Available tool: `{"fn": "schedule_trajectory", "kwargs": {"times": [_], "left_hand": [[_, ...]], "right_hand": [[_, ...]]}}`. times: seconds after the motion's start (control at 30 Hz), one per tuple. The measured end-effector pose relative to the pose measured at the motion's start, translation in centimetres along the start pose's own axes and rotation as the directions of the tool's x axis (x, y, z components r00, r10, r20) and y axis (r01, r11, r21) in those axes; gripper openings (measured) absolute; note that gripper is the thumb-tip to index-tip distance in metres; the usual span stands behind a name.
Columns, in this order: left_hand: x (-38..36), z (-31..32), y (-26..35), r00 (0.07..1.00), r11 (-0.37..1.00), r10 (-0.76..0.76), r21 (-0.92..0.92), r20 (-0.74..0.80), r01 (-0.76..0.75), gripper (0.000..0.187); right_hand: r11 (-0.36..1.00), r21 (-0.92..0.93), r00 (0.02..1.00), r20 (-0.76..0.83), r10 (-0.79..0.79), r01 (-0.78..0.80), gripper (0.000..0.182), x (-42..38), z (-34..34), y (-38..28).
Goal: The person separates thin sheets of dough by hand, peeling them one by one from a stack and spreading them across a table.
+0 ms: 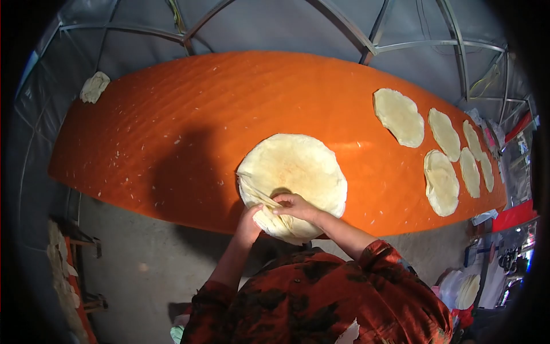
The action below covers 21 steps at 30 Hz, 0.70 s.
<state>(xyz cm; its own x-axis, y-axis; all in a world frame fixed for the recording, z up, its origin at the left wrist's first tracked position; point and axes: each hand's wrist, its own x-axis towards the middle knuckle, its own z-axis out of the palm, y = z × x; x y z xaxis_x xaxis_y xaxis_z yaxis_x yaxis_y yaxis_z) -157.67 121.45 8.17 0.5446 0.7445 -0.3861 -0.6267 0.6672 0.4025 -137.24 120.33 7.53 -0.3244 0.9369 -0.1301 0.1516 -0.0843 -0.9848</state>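
A stack of thin round flatbreads (295,172) lies on the near edge of a long orange cloth-covered table (172,132). My left hand (249,225) is under the stack's near edge, gripping the lower layers. My right hand (295,207) rests on top, its fingers pinching the edge of the upper sheet, which is lifted a little from the rest. Both of my arms reach forward from a red and black patterned sleeve (321,298).
Several single flatbreads (399,116) are spread out along the right end of the cloth. One more flatbread (94,87) lies at the far left end. A metal frame with plastic sheeting (355,34) rises behind. More stacked breads (468,291) sit at lower right.
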Motion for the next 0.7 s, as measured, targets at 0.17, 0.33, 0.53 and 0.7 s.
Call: {"fn": "schedule_trajectory", "kwargs": {"times": [0.17,0.33,0.53,0.7], "left_hand": [[0.2,-0.5,-0.5,0.997,0.948,0.071,0.312,-0.009,-0.064,0.043],[0.3,-0.6,-1.0,0.994,0.945,0.11,0.308,0.008,-0.107,0.064],[0.3,-2.3,0.3,0.943,0.94,0.096,0.341,-0.32,0.02,0.064],[0.7,-6.4,0.3,0.917,0.987,-0.026,0.134,-0.397,0.087,0.058]], "right_hand": [[0.963,-0.267,0.992,-0.127,0.011,-0.044,0.031,-0.5,1.1,-2.3],[0.694,-0.711,0.985,-0.172,-0.012,-0.116,0.02,-0.6,1.3,-5.3],[0.957,0.244,0.609,-0.739,0.289,-0.159,0.022,-7.5,-20.6,-13.0],[0.967,0.216,0.303,-0.92,0.248,-0.135,0.023,-22.7,-35.9,-3.2]]}}
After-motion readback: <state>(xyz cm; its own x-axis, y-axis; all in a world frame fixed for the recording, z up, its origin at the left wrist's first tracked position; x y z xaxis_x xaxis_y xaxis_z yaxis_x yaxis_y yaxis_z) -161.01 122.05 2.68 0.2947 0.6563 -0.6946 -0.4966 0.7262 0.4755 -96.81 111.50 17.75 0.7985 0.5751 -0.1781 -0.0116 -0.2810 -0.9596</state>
